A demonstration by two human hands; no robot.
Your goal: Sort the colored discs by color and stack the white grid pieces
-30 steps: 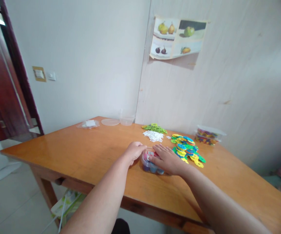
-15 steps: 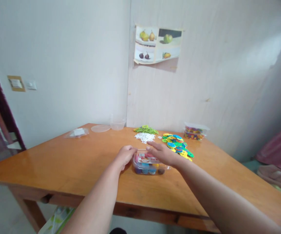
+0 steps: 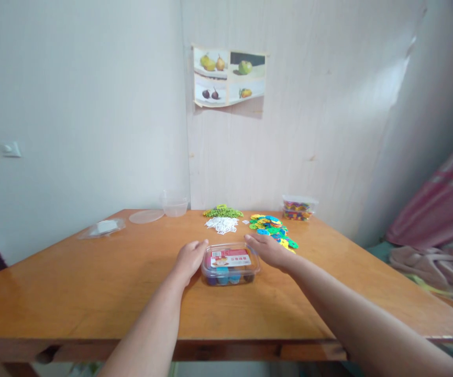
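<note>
A clear lidded plastic box (image 3: 231, 264) with a pink and white label sits on the table in front of me. Blue, purple and dark lumps show through its front wall. My left hand (image 3: 190, 260) is closed against the left side of the box, thumb towards its back corner. At the opposite side, my right hand (image 3: 269, 250) holds the right back corner, its far fingers hidden. Just beyond lie a heap of white flat pieces (image 3: 222, 224), a pile of green pieces (image 3: 224, 212) and a spread of coloured notched discs (image 3: 273, 230).
On the wooden table (image 3: 132, 293), a lidded tub of colourful pieces (image 3: 299, 208) stands at the back right. A clear tub (image 3: 175, 204), a round lid (image 3: 146, 216) and a clear packet (image 3: 102, 228) are at the back left. A wall rises behind the table.
My right hand has come down from above the lid to the right side of the box. My left hand stays at the left side. The view has turned slightly right.
</note>
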